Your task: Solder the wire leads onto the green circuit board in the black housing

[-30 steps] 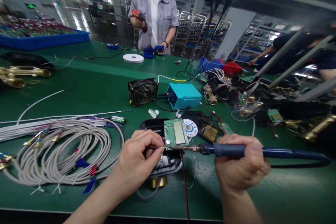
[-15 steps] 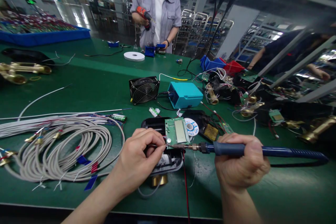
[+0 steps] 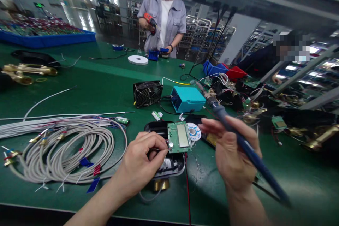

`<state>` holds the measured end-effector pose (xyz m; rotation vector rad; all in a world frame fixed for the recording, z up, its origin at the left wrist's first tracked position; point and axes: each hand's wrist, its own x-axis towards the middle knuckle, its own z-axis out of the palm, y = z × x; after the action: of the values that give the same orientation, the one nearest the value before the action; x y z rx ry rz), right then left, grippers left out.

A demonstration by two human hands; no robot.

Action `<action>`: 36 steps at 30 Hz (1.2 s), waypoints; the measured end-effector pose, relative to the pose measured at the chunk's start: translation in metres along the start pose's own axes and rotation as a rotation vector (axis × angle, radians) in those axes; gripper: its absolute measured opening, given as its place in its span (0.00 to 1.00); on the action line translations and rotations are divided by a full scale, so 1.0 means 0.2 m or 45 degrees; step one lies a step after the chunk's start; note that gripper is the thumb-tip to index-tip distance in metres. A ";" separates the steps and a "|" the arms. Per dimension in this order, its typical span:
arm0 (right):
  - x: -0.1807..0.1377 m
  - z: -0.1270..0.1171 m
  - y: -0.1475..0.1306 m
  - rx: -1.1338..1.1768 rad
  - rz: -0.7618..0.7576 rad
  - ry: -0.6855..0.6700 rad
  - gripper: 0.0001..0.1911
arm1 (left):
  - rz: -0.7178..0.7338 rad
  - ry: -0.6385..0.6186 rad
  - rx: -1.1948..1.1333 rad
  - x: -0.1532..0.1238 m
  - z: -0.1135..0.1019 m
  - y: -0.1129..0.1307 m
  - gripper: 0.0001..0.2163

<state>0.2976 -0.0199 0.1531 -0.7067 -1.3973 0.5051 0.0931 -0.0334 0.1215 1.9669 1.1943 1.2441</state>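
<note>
Our left hand (image 3: pixel 144 155) has its grip pinched together at the lower left corner of the circuit board (image 3: pixel 173 137); we cannot make out what its fingertips hide. The board lies over an open black housing (image 3: pixel 177 170), covering part of it. Our right hand (image 3: pixel 235 152) has its grip clamped around a tilted soldering iron (image 3: pixel 261 167), its tip blurred near the teal box (image 3: pixel 188 99). Green worktop (image 3: pixel 106 91) shows between fan (image 3: pixel 148 94) and coiled cables (image 3: pixel 79 155), its near edge below the housing.

Black fan (image 3: pixel 148 94), white reel (image 3: pixel 138 60), blue tray (image 3: pixel 50 42)
</note>
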 end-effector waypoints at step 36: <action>-0.18 0.10 0.22 -0.503 -0.035 -0.309 0.12 | -0.642 -0.462 0.985 -0.30 -0.41 -0.20 0.06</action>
<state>0.2775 -0.0119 0.0977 -0.9653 -1.7578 0.3002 -0.0080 -0.0698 0.1007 2.0383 1.9818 0.1462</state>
